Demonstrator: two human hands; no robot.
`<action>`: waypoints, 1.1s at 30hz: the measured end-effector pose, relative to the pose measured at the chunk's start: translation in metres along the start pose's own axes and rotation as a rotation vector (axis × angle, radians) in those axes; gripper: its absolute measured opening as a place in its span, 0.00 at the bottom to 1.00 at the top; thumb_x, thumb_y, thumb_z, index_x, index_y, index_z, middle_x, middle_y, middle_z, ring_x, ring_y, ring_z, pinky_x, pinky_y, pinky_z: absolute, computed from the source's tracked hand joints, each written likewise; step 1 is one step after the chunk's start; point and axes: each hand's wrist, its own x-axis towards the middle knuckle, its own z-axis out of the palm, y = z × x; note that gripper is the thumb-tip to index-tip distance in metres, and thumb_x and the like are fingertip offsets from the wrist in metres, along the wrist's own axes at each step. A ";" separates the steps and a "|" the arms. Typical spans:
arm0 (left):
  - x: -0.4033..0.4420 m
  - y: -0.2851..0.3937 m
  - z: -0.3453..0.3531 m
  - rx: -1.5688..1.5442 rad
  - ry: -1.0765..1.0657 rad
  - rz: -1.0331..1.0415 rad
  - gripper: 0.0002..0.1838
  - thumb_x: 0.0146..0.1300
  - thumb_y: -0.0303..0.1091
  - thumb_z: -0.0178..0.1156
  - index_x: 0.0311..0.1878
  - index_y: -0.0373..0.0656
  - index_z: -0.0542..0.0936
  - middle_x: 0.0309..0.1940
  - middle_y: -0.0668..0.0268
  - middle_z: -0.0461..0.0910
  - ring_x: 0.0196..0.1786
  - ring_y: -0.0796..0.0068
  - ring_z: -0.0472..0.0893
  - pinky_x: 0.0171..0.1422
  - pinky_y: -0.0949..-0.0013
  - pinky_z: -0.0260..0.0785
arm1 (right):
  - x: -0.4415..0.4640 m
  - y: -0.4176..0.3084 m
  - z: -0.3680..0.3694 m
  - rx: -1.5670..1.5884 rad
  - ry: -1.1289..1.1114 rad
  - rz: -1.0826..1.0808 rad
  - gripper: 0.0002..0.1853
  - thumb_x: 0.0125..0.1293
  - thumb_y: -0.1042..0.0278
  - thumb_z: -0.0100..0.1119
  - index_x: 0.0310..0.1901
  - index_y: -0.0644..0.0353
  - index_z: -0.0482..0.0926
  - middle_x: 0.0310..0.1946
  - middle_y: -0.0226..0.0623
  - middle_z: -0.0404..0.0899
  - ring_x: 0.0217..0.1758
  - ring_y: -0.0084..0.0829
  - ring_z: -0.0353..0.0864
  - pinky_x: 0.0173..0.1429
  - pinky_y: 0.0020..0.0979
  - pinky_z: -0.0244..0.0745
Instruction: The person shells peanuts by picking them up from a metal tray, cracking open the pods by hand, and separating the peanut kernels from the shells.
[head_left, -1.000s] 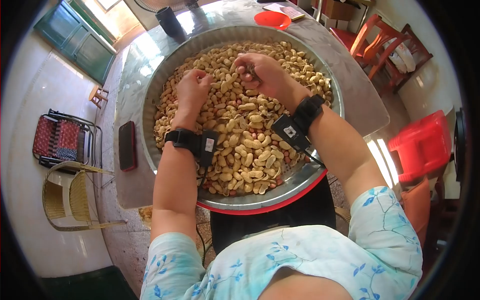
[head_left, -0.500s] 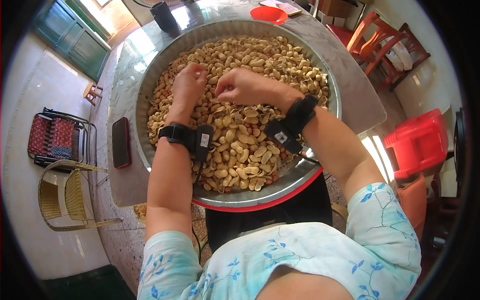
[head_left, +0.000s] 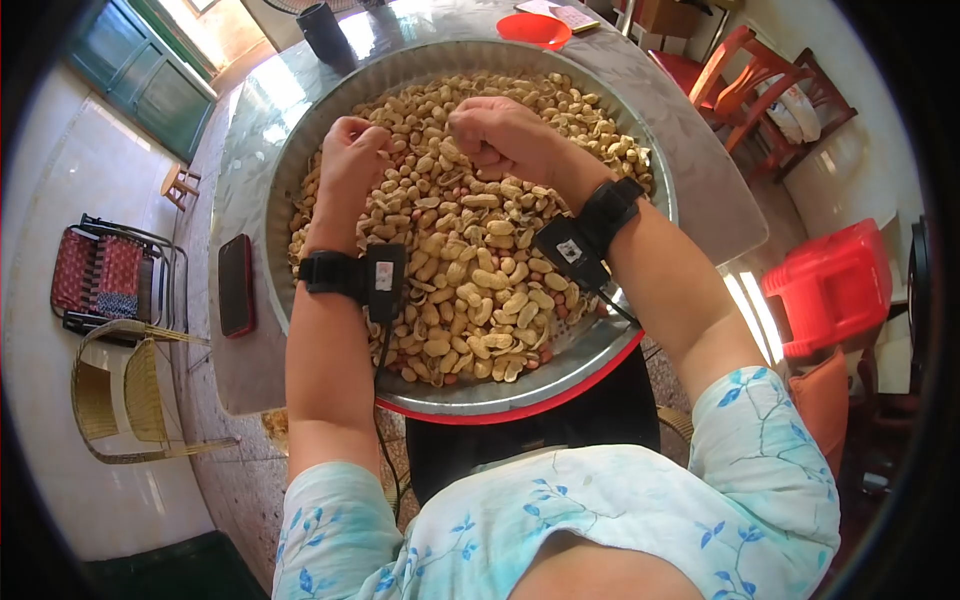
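A wide round metal pan (head_left: 285, 190) is filled with peanuts in their shells (head_left: 480, 310), with some reddish shelled kernels among them. My left hand (head_left: 350, 165) is closed above the peanuts on the pan's left side, fingertips bent in. Over the upper middle of the heap, my right hand (head_left: 505, 135) is curled shut, its thumb side toward the left hand. The two hands are apart. Whatever either one holds is hidden by the fingers. Black straps with small boxes and cables are on both wrists.
The pan stands on a grey patterned table (head_left: 250, 380). Around it lie a phone (head_left: 237, 285), a dark cup (head_left: 325, 32) and a red plate (head_left: 535, 30). Red plastic stools (head_left: 830, 285) and wooden chairs (head_left: 740, 85) are at right; a wicker chair (head_left: 145, 390) is at left.
My right hand has moved up and slightly right, away from the left. My left hand has shifted a little left. The gap between them is wider.
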 end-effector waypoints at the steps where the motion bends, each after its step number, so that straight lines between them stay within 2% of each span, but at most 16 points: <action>1: -0.004 0.006 -0.003 -0.156 -0.044 -0.038 0.03 0.53 0.28 0.56 0.29 0.42 0.72 0.15 0.73 0.67 0.13 0.88 0.60 0.14 0.82 0.48 | 0.002 0.003 -0.006 0.347 -0.060 0.004 0.09 0.62 0.64 0.47 0.31 0.59 0.71 0.25 0.33 0.74 0.17 0.17 0.62 0.16 0.17 0.54; 4: -0.014 0.015 -0.013 -0.150 -0.232 -0.054 0.05 0.52 0.28 0.57 0.33 0.42 0.76 0.15 0.73 0.67 0.17 0.87 0.64 0.16 0.81 0.52 | -0.003 -0.004 0.002 0.516 0.012 0.031 0.08 0.63 0.65 0.44 0.29 0.56 0.68 0.23 0.31 0.71 0.16 0.17 0.62 0.14 0.17 0.51; 6: -0.033 0.036 -0.006 0.539 -0.516 0.007 0.05 0.51 0.30 0.58 0.30 0.40 0.78 0.23 0.69 0.75 0.23 0.82 0.71 0.29 0.77 0.66 | -0.008 -0.010 0.007 0.538 0.015 0.023 0.07 0.62 0.66 0.45 0.28 0.56 0.68 0.22 0.31 0.71 0.16 0.17 0.62 0.14 0.17 0.50; 8: -0.032 0.024 0.002 0.688 -0.573 0.064 0.07 0.48 0.32 0.60 0.32 0.44 0.81 0.25 0.67 0.78 0.29 0.76 0.76 0.37 0.72 0.69 | -0.009 -0.009 0.008 0.554 0.013 0.024 0.06 0.62 0.66 0.47 0.28 0.55 0.69 0.22 0.30 0.71 0.16 0.16 0.62 0.13 0.17 0.50; 10: -0.035 0.014 0.016 1.083 -0.496 0.138 0.11 0.44 0.36 0.61 0.33 0.46 0.81 0.28 0.62 0.79 0.35 0.66 0.79 0.41 0.67 0.70 | -0.001 0.003 0.006 0.300 -0.016 -0.062 0.07 0.60 0.66 0.52 0.26 0.57 0.69 0.23 0.32 0.73 0.17 0.16 0.63 0.13 0.17 0.50; 11: -0.034 0.014 0.019 1.110 -0.518 0.097 0.12 0.44 0.38 0.61 0.34 0.48 0.82 0.31 0.61 0.79 0.37 0.61 0.78 0.43 0.64 0.70 | 0.002 0.006 0.002 0.041 -0.036 -0.057 0.07 0.57 0.65 0.56 0.28 0.59 0.73 0.25 0.33 0.76 0.21 0.19 0.68 0.18 0.20 0.61; 12: -0.034 0.014 0.018 1.109 -0.516 0.095 0.12 0.44 0.38 0.61 0.34 0.48 0.82 0.31 0.61 0.79 0.37 0.61 0.78 0.43 0.64 0.70 | 0.004 0.013 0.004 0.040 -0.039 -0.055 0.07 0.57 0.65 0.56 0.28 0.59 0.73 0.25 0.33 0.76 0.21 0.19 0.68 0.18 0.20 0.61; 14: -0.033 0.014 0.015 0.985 -0.532 0.110 0.11 0.45 0.38 0.62 0.32 0.44 0.81 0.29 0.61 0.79 0.35 0.64 0.79 0.43 0.66 0.70 | 0.004 0.022 0.011 -0.684 0.034 -0.325 0.10 0.57 0.63 0.56 0.34 0.60 0.77 0.28 0.32 0.78 0.28 0.23 0.74 0.31 0.24 0.70; 15: -0.031 0.013 0.011 0.983 -0.534 0.110 0.11 0.45 0.38 0.62 0.32 0.44 0.81 0.29 0.61 0.79 0.35 0.64 0.79 0.43 0.66 0.70 | 0.002 0.022 0.013 -0.913 0.066 -0.241 0.13 0.54 0.61 0.58 0.40 0.55 0.78 0.30 0.35 0.79 0.35 0.30 0.78 0.43 0.29 0.71; 17: -0.026 0.015 0.002 0.684 -0.436 0.057 0.12 0.52 0.40 0.62 0.31 0.40 0.79 0.19 0.71 0.74 0.22 0.78 0.72 0.27 0.74 0.64 | -0.001 0.021 0.020 -1.047 0.077 -0.180 0.13 0.53 0.61 0.58 0.40 0.54 0.78 0.31 0.36 0.79 0.36 0.32 0.78 0.43 0.31 0.71; 20: -0.028 0.027 -0.006 0.329 -0.402 -0.085 0.13 0.56 0.44 0.59 0.30 0.42 0.78 0.15 0.79 0.66 0.18 0.88 0.63 0.20 0.80 0.54 | -0.001 0.019 0.029 -1.242 0.112 -0.134 0.11 0.52 0.62 0.57 0.36 0.54 0.79 0.33 0.39 0.79 0.41 0.38 0.77 0.46 0.36 0.72; 23: -0.031 0.028 0.000 0.386 -0.441 -0.065 0.13 0.56 0.45 0.59 0.30 0.45 0.77 0.14 0.80 0.63 0.17 0.90 0.61 0.19 0.81 0.51 | 0.002 0.021 0.026 -1.303 0.169 -0.039 0.10 0.51 0.63 0.56 0.35 0.55 0.79 0.33 0.38 0.79 0.40 0.38 0.77 0.45 0.36 0.71; 26: -0.035 0.027 0.008 0.518 -0.557 0.022 0.11 0.54 0.41 0.60 0.30 0.42 0.77 0.16 0.77 0.67 0.19 0.87 0.65 0.22 0.79 0.56 | 0.007 0.020 0.004 -1.042 0.218 -0.161 0.10 0.54 0.61 0.56 0.33 0.57 0.78 0.29 0.38 0.78 0.32 0.34 0.78 0.36 0.32 0.73; 29: -0.040 0.022 0.018 0.584 -0.690 0.172 0.09 0.51 0.36 0.61 0.30 0.40 0.77 0.19 0.71 0.73 0.23 0.82 0.70 0.28 0.75 0.63 | 0.002 0.004 -0.010 -0.024 0.259 -0.070 0.12 0.62 0.58 0.51 0.29 0.57 0.71 0.20 0.30 0.70 0.17 0.16 0.64 0.17 0.19 0.59; 30: -0.043 0.023 0.022 0.598 -0.735 0.266 0.09 0.49 0.33 0.61 0.31 0.39 0.77 0.22 0.68 0.75 0.26 0.79 0.73 0.32 0.73 0.65 | 0.000 -0.002 -0.013 -0.026 0.267 -0.069 0.12 0.62 0.58 0.51 0.29 0.57 0.71 0.20 0.30 0.70 0.17 0.16 0.64 0.17 0.19 0.59; 33: -0.047 0.017 0.035 0.727 -0.723 0.233 0.09 0.47 0.31 0.61 0.33 0.39 0.78 0.26 0.60 0.77 0.32 0.68 0.76 0.37 0.68 0.67 | -0.006 -0.015 -0.024 0.704 0.003 -0.155 0.10 0.63 0.60 0.50 0.31 0.57 0.68 0.23 0.34 0.71 0.17 0.16 0.61 0.15 0.16 0.53</action>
